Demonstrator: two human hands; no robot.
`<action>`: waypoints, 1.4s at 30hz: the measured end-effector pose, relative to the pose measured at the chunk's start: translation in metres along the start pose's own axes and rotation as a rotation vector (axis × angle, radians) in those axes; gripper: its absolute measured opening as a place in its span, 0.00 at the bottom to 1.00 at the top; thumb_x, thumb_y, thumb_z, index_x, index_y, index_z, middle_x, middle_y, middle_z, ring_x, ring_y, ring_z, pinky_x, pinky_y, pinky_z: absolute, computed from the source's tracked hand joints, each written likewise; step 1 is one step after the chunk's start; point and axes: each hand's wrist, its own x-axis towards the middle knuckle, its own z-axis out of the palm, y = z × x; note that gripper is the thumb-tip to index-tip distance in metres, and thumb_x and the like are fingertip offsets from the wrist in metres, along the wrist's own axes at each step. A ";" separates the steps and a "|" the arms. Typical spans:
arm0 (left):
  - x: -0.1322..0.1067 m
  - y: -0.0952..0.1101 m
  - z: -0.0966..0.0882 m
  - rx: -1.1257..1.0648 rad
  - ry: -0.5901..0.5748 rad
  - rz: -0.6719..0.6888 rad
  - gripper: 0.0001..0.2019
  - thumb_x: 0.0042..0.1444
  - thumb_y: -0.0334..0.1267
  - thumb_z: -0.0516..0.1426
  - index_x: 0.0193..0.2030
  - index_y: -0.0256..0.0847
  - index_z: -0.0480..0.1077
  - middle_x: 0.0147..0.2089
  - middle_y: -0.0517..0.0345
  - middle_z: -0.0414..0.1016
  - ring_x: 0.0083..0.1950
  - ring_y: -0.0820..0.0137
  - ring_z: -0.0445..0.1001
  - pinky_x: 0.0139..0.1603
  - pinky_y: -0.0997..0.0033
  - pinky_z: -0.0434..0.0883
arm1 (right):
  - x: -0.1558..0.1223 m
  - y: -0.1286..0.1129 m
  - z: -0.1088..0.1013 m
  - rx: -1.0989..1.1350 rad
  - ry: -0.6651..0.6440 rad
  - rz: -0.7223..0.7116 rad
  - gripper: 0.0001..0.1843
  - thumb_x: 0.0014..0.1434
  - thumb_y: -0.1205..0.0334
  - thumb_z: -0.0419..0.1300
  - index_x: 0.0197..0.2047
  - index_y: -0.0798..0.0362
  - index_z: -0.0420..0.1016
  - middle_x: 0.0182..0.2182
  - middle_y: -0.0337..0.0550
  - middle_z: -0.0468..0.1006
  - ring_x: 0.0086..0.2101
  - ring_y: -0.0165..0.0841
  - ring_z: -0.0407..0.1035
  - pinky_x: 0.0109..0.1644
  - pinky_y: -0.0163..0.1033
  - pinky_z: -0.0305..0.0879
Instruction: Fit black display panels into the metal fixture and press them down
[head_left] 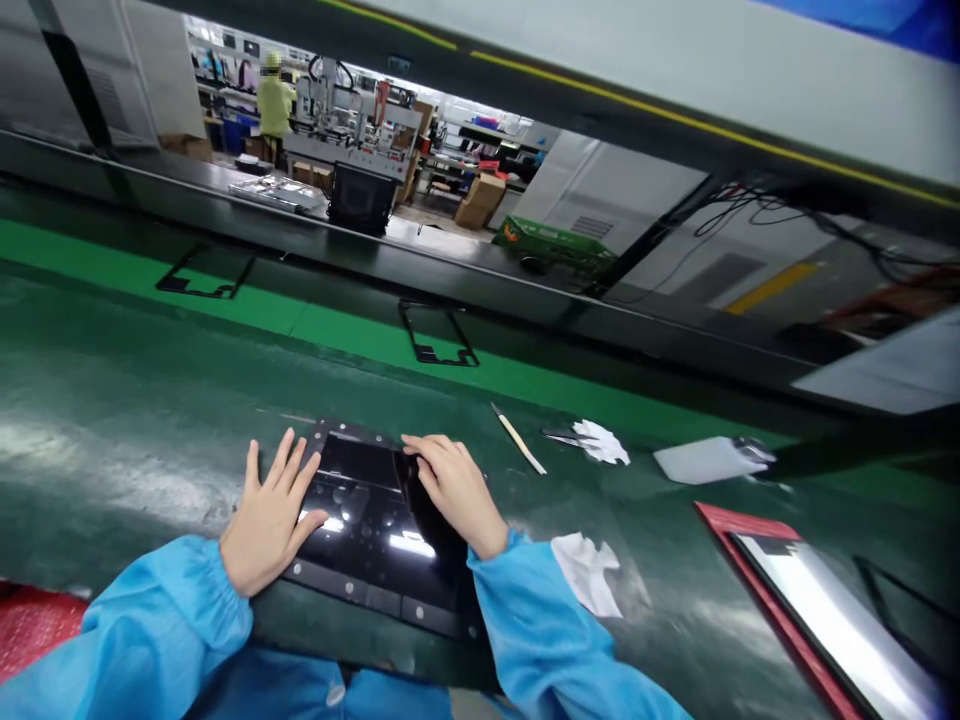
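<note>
A glossy black screen panel [375,515] lies in a dark frame with round silver dots [349,588] on the green bench. My left hand [266,515] is open, fingers spread, resting over the panel's left edge. At its upper right, my right hand [454,490] bends over the surface, fingers together and thumb drawn in toward them. Whether a thin edge sits between these fingertips cannot be made out. To the right of that hand lie a thin pale-handled tool [519,438], dark tweezers [564,437] with crumpled white paper [601,442], and a white wipe [589,573].
A translucent bottle [701,460] lies on its side at right. Beyond it, a shiny panel [832,610] rests on red wrapping [742,518]. Two thin black frames [439,335] [206,275] sit on the bright green strip. A person in yellow [275,105] stands far behind.
</note>
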 end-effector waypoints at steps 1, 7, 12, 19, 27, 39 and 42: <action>0.000 0.000 0.000 0.001 0.001 -0.003 0.33 0.65 0.52 0.46 0.70 0.33 0.47 0.72 0.43 0.45 0.73 0.48 0.34 0.67 0.29 0.38 | 0.002 0.002 0.005 0.006 0.004 -0.002 0.20 0.62 0.72 0.48 0.54 0.51 0.70 0.44 0.47 0.75 0.48 0.44 0.66 0.51 0.52 0.60; 0.006 -0.002 0.000 -0.167 -0.015 -0.067 0.28 0.68 0.45 0.43 0.71 0.37 0.43 0.73 0.46 0.43 0.74 0.53 0.31 0.68 0.32 0.40 | 0.006 0.005 0.006 0.129 0.093 0.069 0.20 0.57 0.73 0.46 0.49 0.52 0.70 0.40 0.45 0.74 0.45 0.40 0.67 0.51 0.48 0.62; 0.013 -0.006 0.000 -0.623 0.023 -0.059 0.18 0.69 0.42 0.45 0.63 0.44 0.55 0.74 0.49 0.37 0.74 0.58 0.26 0.70 0.39 0.42 | 0.001 -0.001 -0.036 0.235 0.063 0.092 0.18 0.62 0.68 0.47 0.54 0.51 0.66 0.43 0.44 0.76 0.47 0.38 0.68 0.54 0.48 0.62; 0.013 -0.011 0.003 -0.856 0.040 -0.044 0.18 0.68 0.41 0.48 0.63 0.53 0.53 0.73 0.54 0.42 0.74 0.60 0.27 0.70 0.37 0.39 | -0.066 0.023 -0.061 0.660 0.060 0.460 0.20 0.61 0.48 0.62 0.51 0.51 0.71 0.47 0.49 0.74 0.46 0.41 0.69 0.47 0.43 0.65; 0.023 -0.005 -0.012 -1.267 -0.005 -0.453 0.22 0.62 0.50 0.55 0.60 0.48 0.64 0.67 0.56 0.60 0.72 0.54 0.47 0.70 0.51 0.54 | -0.078 -0.003 -0.044 0.908 0.229 0.588 0.22 0.53 0.46 0.69 0.25 0.53 0.65 0.21 0.35 0.62 0.23 0.30 0.58 0.28 0.34 0.56; 0.047 -0.045 -0.046 -1.753 0.008 -0.768 0.25 0.55 0.46 0.63 0.59 0.54 0.65 0.56 0.61 0.72 0.57 0.65 0.72 0.47 0.77 0.75 | -0.005 -0.037 -0.043 1.096 0.188 0.488 0.20 0.52 0.45 0.70 0.29 0.54 0.72 0.21 0.36 0.67 0.21 0.27 0.60 0.24 0.31 0.59; 0.055 -0.051 -0.057 -1.723 -0.002 -0.823 0.22 0.53 0.44 0.65 0.55 0.50 0.69 0.53 0.60 0.74 0.52 0.67 0.75 0.43 0.79 0.75 | 0.008 -0.023 -0.035 1.168 0.138 0.532 0.24 0.52 0.41 0.68 0.32 0.55 0.74 0.25 0.41 0.72 0.24 0.30 0.65 0.25 0.31 0.62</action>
